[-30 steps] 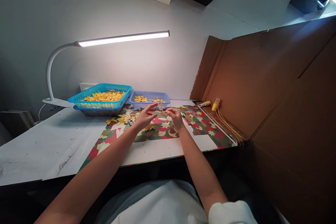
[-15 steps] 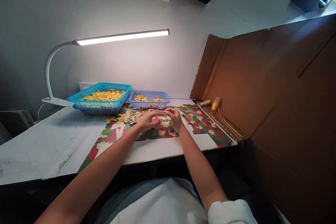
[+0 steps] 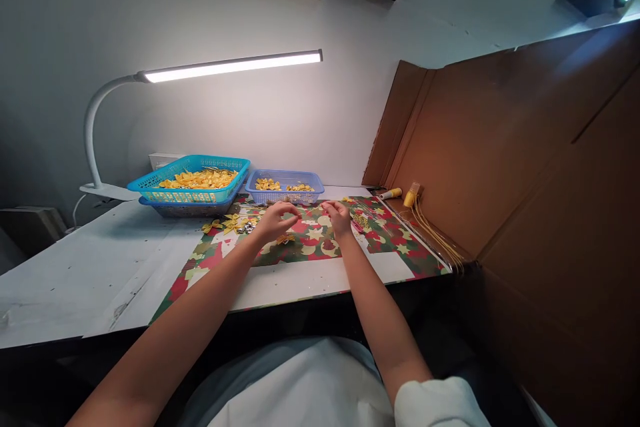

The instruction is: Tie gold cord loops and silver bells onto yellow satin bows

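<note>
Over the patterned sheet (image 3: 320, 250), my left hand (image 3: 276, 220) has its fingers curled with thumb and fingertips close together. A short gap to the right, my right hand (image 3: 338, 218) pinches thumb against forefinger. Whatever either hand holds is too small to make out. Below my left hand lies a gold bow (image 3: 286, 239). Left of it are several yellow ribbon bows (image 3: 231, 223) and a small cluster of shiny silver pieces (image 3: 247, 228). Just beyond my right hand sits a heap of tiny gold bits (image 3: 361, 220), beside a pink-handled tool (image 3: 357, 227) that is partly hidden.
A turquoise basket (image 3: 187, 197) full of yellow bows rests on a blue one at the left. A smaller lilac basket (image 3: 285, 197) stands behind my hands. Upright cardboard (image 3: 515, 147) walls the right side, near yellow cord (image 3: 435, 233). A lamp (image 3: 233, 67) hangs above.
My hands came together at the fingertips half a second ago and are now apart again. My left hand's fingers, stretched out at first, are now curled in.
</note>
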`<state>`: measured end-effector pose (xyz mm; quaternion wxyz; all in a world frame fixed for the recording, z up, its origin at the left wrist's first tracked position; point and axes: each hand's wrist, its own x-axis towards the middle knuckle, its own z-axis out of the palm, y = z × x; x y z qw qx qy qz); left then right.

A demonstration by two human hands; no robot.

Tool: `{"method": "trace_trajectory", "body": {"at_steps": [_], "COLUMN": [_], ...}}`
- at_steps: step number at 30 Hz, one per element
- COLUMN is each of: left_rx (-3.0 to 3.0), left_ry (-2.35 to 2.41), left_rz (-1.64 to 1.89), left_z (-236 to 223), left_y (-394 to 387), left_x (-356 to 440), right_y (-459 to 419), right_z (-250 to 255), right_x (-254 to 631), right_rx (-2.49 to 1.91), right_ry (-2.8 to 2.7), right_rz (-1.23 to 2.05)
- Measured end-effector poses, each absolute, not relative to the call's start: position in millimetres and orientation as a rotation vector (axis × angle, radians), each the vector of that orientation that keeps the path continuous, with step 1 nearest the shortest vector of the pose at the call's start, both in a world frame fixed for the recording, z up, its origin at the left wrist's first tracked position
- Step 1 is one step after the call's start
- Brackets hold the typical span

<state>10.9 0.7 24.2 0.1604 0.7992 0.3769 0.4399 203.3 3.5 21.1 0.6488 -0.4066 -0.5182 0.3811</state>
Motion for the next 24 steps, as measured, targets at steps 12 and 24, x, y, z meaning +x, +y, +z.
{"method": "trace_trajectory", "body": {"at_steps": [12,24], "left_rx": [1.702,2.332], "left_ry": [0.733,1.102], "left_rz": [1.102,0.965], "left_z": [37.8,29.1], "left_y": [1.0,1.9], "left_x": [-6.7,-7.1], "right_y": [17.8,-0.5], "right_z": [3.6,17.4], "right_x": [214.4,217.2], "right_rx": [-1.387,-1.984], "right_ry": [-1.09,-1.367], "right_rz": [0.646,0.18]}}
